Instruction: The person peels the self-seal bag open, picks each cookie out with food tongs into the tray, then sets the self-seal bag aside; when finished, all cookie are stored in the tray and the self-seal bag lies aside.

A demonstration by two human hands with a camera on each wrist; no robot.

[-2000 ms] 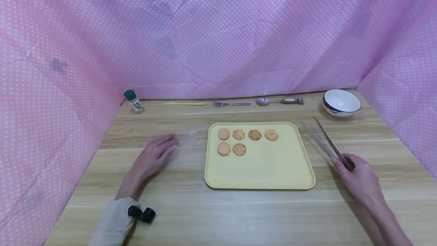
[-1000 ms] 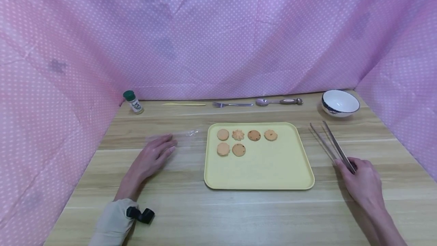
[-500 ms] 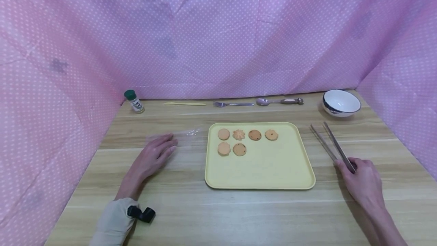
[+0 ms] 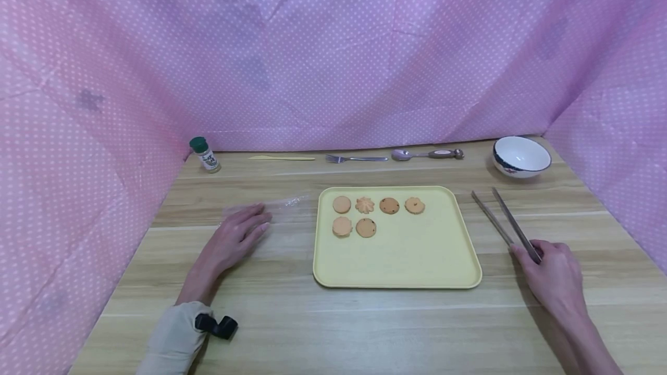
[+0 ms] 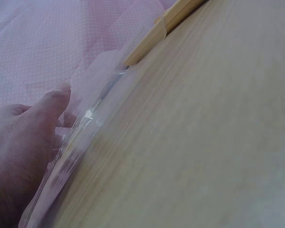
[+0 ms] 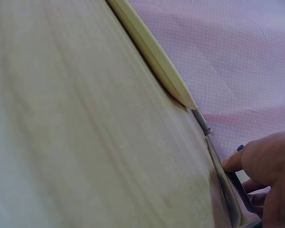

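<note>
A pale yellow tray [image 4: 411, 253] lies mid-table with several round cookies [image 4: 366, 227] in two rows at its far left part. My left hand [image 4: 237, 236] rests flat, fingers straight, on a clear plastic bag [image 4: 283, 203] left of the tray. The left wrist view shows that hand [image 5: 23, 142] lying on the bag [image 5: 80, 137], with the tray's rim [image 5: 166, 21] beyond. Right of the tray, my right hand [image 4: 552, 276] grips the near end of long metal tongs [image 4: 502, 219], whose tips point away over the table. The right wrist view shows the fingers [image 6: 268, 166] on the tongs [image 6: 223, 185] beside the tray's edge [image 6: 156, 61].
Along the back edge stand a green-capped spice bottle [image 4: 204, 154], a yellow knife [image 4: 281, 158], a fork [image 4: 356, 158] and a spoon [image 4: 427, 154]. A white bowl [image 4: 521, 156] sits at the back right. Pink dotted cloth walls close in three sides.
My right hand has shifted a little to the right with the tongs, whose tips swung away from the tray's corner. The left hand stays on the bag.
</note>
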